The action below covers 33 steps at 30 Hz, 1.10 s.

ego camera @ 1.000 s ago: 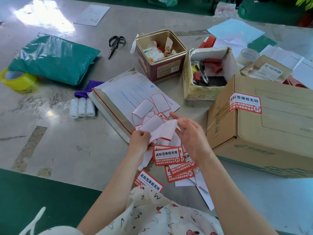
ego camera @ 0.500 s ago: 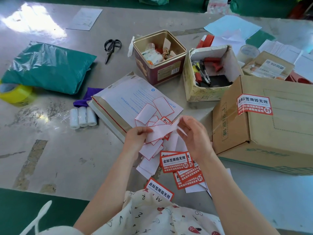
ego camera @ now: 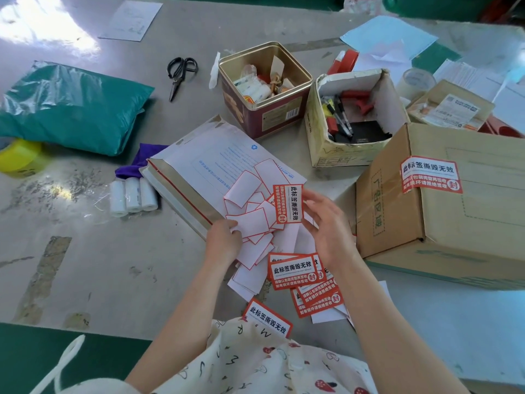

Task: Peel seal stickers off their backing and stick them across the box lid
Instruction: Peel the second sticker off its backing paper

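My right hand [ego camera: 326, 231] holds a red-and-white seal sticker [ego camera: 287, 203] upright by its edge, face toward me. My left hand [ego camera: 223, 241] pinches a white backing sheet with a red outline [ego camera: 252, 223], just left of the sticker. Under my hands lie a heap of empty backings [ego camera: 250, 268] and a pile of unpeeled stickers [ego camera: 295, 271]. The closed cardboard box [ego camera: 460, 223] stands to the right. One seal sticker [ego camera: 430, 175] is stuck across its top left edge.
A white padded mailer [ego camera: 216, 163] lies behind my hands. Further back stand an open tin [ego camera: 264, 89] and an open carton of pens [ego camera: 355, 115]. Scissors [ego camera: 180, 73], a green poly bag [ego camera: 71, 106], yellow tape [ego camera: 20, 157] and three small white rolls [ego camera: 132, 196] lie to the left.
The sticker has come off its backing: my right hand now holds it free and printed side up, while my left hand has lowered the empty backing toward the heap.
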{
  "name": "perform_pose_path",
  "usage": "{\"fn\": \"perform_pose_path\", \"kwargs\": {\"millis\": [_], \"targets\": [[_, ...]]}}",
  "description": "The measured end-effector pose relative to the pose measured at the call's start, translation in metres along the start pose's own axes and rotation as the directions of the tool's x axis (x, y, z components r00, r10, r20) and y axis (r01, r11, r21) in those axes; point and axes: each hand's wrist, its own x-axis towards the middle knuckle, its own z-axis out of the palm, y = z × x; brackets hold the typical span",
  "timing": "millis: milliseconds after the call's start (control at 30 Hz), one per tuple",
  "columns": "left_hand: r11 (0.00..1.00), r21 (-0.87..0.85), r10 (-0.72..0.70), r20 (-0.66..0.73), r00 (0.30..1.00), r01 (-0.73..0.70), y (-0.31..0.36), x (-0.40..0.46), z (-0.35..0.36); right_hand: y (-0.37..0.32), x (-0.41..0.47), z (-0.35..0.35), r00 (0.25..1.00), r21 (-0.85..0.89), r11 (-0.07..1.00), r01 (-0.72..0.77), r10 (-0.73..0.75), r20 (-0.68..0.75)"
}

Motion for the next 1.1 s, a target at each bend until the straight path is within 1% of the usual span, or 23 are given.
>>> {"fn": "perform_pose_path", "kwargs": {"millis": [133, 233, 333, 400, 467, 567, 633, 733, 867, 967, 1100], "targets": [[0.997, 0.075, 0.03, -0.007, 1.0, -0.029, 0.003, -0.001, 0.001, -0.001, -0.001, 0.0, 1.0, -0.076, 0.997, -0.004, 0.004, -0.009], [0.979, 0.181, 0.1, -0.047, 0.994, -0.09, 0.008, -0.004, -0.001, -0.003, -0.003, 0.002, 1.0, -0.185, 0.983, -0.013, 0.009, -0.021], [0.97, 0.165, 0.193, -0.061, 0.979, -0.181, 0.021, -0.013, -0.005, -0.008, -0.009, 0.002, 1.0, -0.279, 0.96, -0.003, 0.002, -0.005], [0.948, 0.121, 0.304, -0.086, 0.949, -0.293, 0.032, -0.022, -0.006, -0.012, -0.012, 0.003, 1.0, -0.331, 0.943, 0.013, -0.01, 0.01], [0.904, 0.12, 0.424, -0.126, 0.897, -0.41, 0.042, -0.029, -0.004, -0.016, -0.016, 0.002, 0.998, -0.385, 0.921, 0.061, -0.048, 0.042], [0.855, 0.182, 0.515, -0.181, 0.838, -0.486, 0.054, -0.035, 0.002, -0.022, -0.023, -0.001, 0.989, -0.445, 0.885, 0.135, -0.091, 0.12], [0.848, 0.197, 0.528, -0.225, 0.819, -0.493, 0.059, -0.039, 0.005, -0.025, -0.027, -0.005, 0.982, -0.46, 0.874, 0.159, -0.09, 0.168], [0.842, 0.206, 0.538, -0.269, 0.799, -0.498, 0.066, -0.05, 0.011, -0.031, -0.033, -0.017, 0.975, -0.464, 0.866, 0.185, -0.105, 0.194], [0.833, 0.156, 0.552, -0.284, 0.784, -0.53, 0.079, -0.066, 0.017, -0.04, -0.038, -0.032, 0.968, -0.427, 0.879, 0.213, -0.132, 0.212], [0.816, 0.125, 0.57, -0.336, 0.75, -0.564, 0.091, -0.079, 0.019, -0.047, -0.04, -0.041, 0.957, -0.417, 0.875, 0.245, -0.149, 0.249], [0.819, 0.111, 0.556, -0.395, 0.732, -0.562, 0.104, -0.091, 0.025, -0.056, -0.043, -0.05, 0.935, -0.371, 0.884, 0.284, -0.169, 0.313]]}}
